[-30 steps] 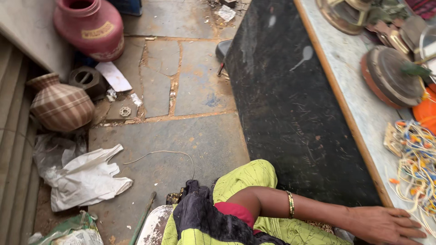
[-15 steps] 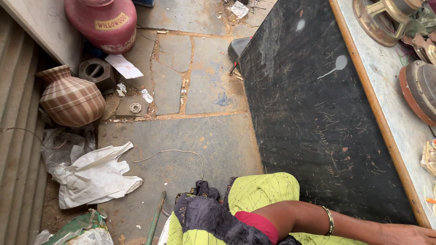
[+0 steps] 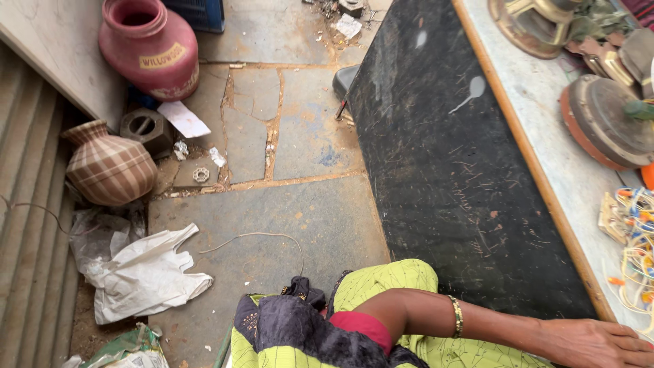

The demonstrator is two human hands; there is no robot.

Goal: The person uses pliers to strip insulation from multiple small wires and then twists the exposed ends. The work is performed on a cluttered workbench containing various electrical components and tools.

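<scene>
One hand [image 3: 599, 341] rests flat, fingers together; tangled wires [image 3: 637, 245] lie just beyond.

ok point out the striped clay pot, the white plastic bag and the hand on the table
striped clay pot [image 3: 112, 167], head view, middle of its belly
white plastic bag [image 3: 146, 276], head view, flat middle of the bag
right hand [image 3: 599, 343], head view, back of the hand, resting on the table edge [image 3: 538, 177]
</scene>
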